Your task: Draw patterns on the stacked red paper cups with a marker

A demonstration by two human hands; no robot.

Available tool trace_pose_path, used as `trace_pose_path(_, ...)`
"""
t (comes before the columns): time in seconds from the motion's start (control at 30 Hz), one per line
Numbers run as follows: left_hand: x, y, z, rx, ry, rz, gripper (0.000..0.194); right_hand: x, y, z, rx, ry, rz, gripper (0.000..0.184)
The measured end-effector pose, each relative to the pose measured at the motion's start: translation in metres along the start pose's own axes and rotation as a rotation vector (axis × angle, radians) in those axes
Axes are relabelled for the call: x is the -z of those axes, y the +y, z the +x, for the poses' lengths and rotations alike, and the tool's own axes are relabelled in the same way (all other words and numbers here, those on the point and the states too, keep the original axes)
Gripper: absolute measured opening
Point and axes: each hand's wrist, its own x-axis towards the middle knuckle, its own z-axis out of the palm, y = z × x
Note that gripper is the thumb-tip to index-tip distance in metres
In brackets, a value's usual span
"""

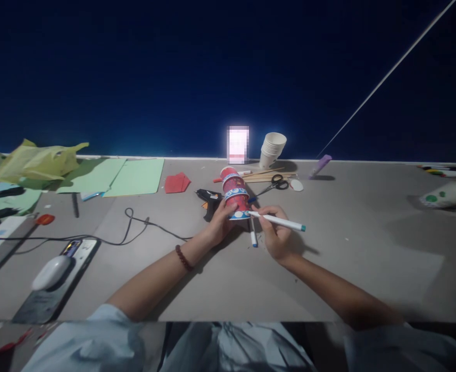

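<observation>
A stack of red paper cups (236, 192) with blue-and-white patterned bands leans over the middle of the table. My left hand (223, 221) wraps round its lower end, thumb on the side facing me. Between the fingers of my right hand (276, 232) is a white marker (284, 222) with a green end; its tip meets or nearly meets the patterned rim of the nearest cup. Below the cups lies another marker (254, 235) with a blue end. A black glue gun (211, 202) rests just left of the stack, partly behind my left hand.
Scissors (277, 185), wooden sticks (262, 176) and stacked white cups (272, 150) stand or lie behind my hands. A black cord (129, 230) crosses the left side. Green paper (137, 178), red paper (177, 182), a phone (38, 305) and a power strip (6, 243) lie leftward.
</observation>
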Motion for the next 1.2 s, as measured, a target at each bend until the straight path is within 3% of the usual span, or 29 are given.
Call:
trace_pose_path(0.3,0.002,-0.004,0.001,-0.008,0.031,0.069,0.059,0.001,-0.014,0.001,0.161,-0.085,-0.099,0.006)
trace_pose_path(0.43,0.001,-0.002,0.002,0.012,0.052,0.019,0.050,0.002,-0.019,0.003,0.214,-0.123,-0.188,0.009)
trace_pose_path(0.67,0.000,-0.001,0.001,0.019,0.059,-0.028,0.042,0.004,-0.022,0.004,0.183,-0.151,-0.270,0.009)
trace_pose_path(1.2,-0.002,0.000,0.000,-0.006,0.045,-0.036,0.044,0.003,-0.021,0.006,0.184,-0.132,-0.309,0.009)
